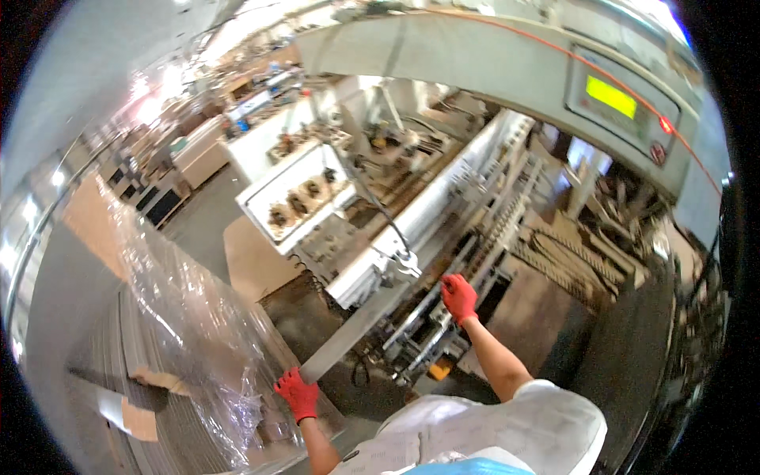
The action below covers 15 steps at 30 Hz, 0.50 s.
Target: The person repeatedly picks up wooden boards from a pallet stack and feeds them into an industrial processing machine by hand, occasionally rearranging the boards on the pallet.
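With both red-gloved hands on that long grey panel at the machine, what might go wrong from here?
1. The right hand sits close to the machine's feed rails; fingers might get pinched.
2. The left hand holds only the long panel by its near end, so it may tilt or slip.
3. Loose plastic wrap beside the stack could snag.

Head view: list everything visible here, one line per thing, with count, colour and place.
long panel: one, grey, running from the lower centre up toward the machine, held at both ends
machine: one, white and grey, large, across the centre and right
display panel: one, lit yellow-green, on the machine housing at the upper right
plastic wrap: one sheet, clear, over the stack on the left
stacked panels: one pile, grey, lower left
left hand: one, red glove, grip on the panel's near end
right hand: one, red glove, on the panel's edge near the machine
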{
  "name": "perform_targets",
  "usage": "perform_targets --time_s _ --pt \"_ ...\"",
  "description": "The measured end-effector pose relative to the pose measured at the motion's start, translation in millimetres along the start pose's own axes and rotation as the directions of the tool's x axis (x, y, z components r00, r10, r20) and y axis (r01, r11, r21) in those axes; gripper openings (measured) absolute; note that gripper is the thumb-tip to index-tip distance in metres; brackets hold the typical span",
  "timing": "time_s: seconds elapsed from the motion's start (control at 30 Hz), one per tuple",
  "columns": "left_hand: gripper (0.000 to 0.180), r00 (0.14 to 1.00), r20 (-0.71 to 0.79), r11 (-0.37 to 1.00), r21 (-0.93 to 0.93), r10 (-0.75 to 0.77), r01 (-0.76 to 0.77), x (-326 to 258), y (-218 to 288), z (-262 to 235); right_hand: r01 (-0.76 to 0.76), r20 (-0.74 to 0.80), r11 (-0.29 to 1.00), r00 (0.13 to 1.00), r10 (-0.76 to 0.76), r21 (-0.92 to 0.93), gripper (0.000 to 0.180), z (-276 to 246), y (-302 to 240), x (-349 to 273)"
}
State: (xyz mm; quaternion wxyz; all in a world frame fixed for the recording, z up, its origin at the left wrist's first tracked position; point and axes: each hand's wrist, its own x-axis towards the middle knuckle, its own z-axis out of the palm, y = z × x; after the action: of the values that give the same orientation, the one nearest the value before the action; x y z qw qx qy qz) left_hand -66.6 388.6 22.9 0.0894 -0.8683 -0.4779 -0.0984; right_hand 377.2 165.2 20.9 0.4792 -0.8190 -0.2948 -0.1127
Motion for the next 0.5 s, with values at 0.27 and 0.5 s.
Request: perform_targets --time_s 0.27,0.5 --pt "0.061 0.998 0.005 0.988 -0.146 -0.058 0.058 -55.2 26.0 -52.7 -0.659 0.557 0.513 0.748 0.362 0.551 0.056 35.7 -22.4 -109.2" --pt "0.061 0.963 -0.264 0.978 -0.179 0.057 -0.107 -125.1 60.2 -60.0 -0.826 0.922 -0.416 0.375 0.099 0.381 0.052 -10.8 -76.2 -151.6"
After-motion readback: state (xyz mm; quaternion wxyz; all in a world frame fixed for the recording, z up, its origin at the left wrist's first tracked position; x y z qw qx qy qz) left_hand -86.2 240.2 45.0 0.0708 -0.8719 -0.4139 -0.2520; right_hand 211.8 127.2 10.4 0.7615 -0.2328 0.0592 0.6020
